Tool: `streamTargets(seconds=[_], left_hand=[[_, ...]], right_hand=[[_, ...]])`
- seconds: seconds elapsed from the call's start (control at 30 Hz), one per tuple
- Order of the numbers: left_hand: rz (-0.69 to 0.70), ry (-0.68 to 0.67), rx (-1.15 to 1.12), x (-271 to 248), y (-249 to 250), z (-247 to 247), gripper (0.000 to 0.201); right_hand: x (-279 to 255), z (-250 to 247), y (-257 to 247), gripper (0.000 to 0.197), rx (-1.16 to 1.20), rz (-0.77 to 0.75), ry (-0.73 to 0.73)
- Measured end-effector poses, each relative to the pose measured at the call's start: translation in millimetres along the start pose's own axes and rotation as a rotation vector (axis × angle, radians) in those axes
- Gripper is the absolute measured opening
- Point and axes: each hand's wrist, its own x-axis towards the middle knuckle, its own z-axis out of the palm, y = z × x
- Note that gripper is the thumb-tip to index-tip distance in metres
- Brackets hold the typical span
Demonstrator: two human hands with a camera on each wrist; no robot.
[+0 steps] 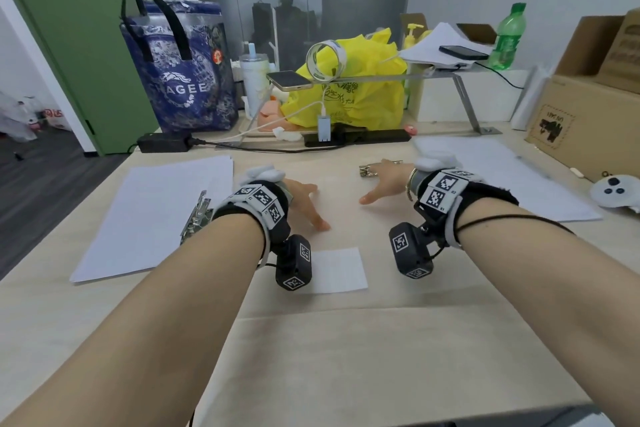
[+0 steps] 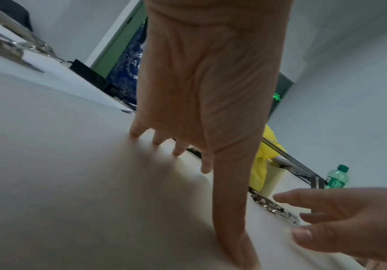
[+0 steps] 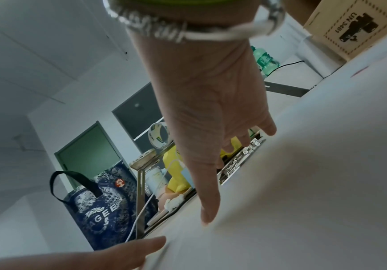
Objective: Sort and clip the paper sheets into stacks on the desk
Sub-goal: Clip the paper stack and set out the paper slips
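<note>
Two paper stacks lie on the desk [image 1: 346, 340]: the left stack [image 1: 152, 218] already carries a metal clip [image 1: 197, 215] on its near edge, the right stack [image 1: 512, 177] looks unclipped. Loose clips [image 1: 369, 170] sit between them. Left hand [image 1: 304, 201] and right hand [image 1: 384, 180] rest flat, fingers straight, holding nothing. Judged roughly half done.
</note>
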Motion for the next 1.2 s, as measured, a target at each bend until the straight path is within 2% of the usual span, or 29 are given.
streamTargets(seconds=[0.1,0.23,0.43,0.5,0.6,0.97,1.1,1.2], left_hand=[[-0.006,-0.04,0.051,3.2,0.9,-2.2,0.111],[-0.006,-0.075,0.118,2.3,5.0,-1.6,0.108],[0.001,0.032,0.223,-4.5,12.2,4.5,0.1],[0.008,0.053,0.235,-6.1,12.6,5.8,0.1],[0.011,0.061,0.227,-7.7,12.0,8.0,0.098],[0.028,0.115,0.235,-2.4,9.8,9.4,0.099],[0.059,0.145,0.239,0.6,9.6,15.0,0.092],[0.065,0.173,0.221,4.3,10.4,16.0,0.075]], right_hand=[[9.2,0.5,-1.7,0.094,0.011,0.006,0.008],[20.1,0.1,-7.4,0.097,-0.002,-0.002,-0.054],[31.5,0.9,-16.7,0.097,-0.047,0.004,-0.044],[32.4,-5.7,-17.3,0.09,-0.068,-0.001,-0.034],[35.7,-8.0,-19.5,0.081,-0.076,-0.03,-0.044],[35.1,1.2,-12.9,0.073,0.046,-0.036,-0.012],[37.3,-0.7,-16.5,0.072,0.025,-0.043,0.001],[37.9,-1.0,-19.2,0.073,0.01,-0.029,-0.027]])
